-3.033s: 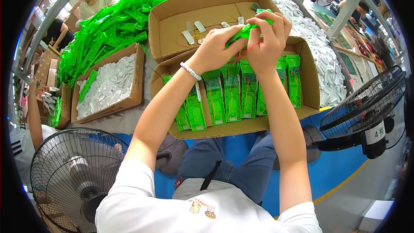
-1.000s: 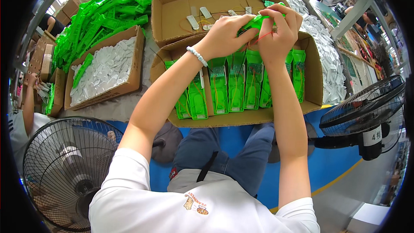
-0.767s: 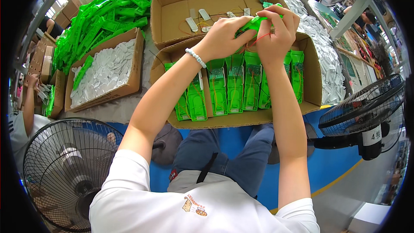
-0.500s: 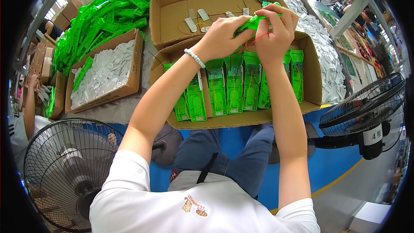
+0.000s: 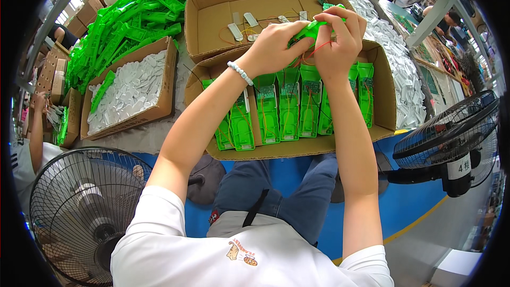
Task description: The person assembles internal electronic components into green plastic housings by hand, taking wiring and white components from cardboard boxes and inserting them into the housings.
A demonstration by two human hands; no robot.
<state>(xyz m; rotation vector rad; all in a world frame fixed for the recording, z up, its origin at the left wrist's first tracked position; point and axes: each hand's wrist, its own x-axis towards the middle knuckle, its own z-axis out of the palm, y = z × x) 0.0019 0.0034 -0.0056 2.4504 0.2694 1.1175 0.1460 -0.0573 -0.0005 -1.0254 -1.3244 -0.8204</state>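
A green plastic case [image 5: 307, 30] is gripped by the left hand [image 5: 272, 45] and right hand [image 5: 342, 41], above where a near cardboard box [image 5: 384, 86] of wired green cases [image 5: 269, 118] meets a far box [image 5: 297, 1] of small white parts [image 5: 250, 19], with a carton [image 5: 168, 89] of white pieces [image 5: 130, 90] at left.

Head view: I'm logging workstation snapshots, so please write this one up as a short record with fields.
Left grip: closed on a green piece, partly hidden by fingers
Right grip: closed on the same piece
Red wire: loops out beside the right grip
Front box: row of green casings with circuit boards and wires
Back box: white tabs, thin wires
Left box: small white parts, a green strip on top
Heaps: green at left, white at right
Fans: left and right
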